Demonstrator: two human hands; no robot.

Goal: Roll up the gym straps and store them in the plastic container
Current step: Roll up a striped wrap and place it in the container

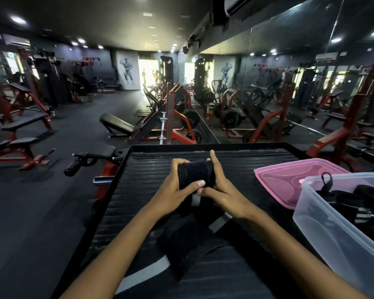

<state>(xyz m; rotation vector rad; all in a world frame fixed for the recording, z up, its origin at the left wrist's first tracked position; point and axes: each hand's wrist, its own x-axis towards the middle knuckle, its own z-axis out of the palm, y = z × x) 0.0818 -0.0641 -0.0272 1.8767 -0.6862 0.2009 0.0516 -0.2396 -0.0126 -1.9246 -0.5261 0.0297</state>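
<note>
Black rolled strap (195,173) sits gripped between both hands, left hand (175,190) and right hand (221,188) curled around it.

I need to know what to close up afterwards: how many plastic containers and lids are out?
2: one clear plastic container at the right edge, straps already inside, and one pink lid lying beside it, farther from the person.

It was a commercial gym. Red-framed weight machines (177,117) loaded with black plates (190,118) stood at twelve o'clock, padded benches (20,126) at ten, a mirrored wall (300,83) at two, and a bodybuilder poster (127,70) hung on the far wall.
</note>
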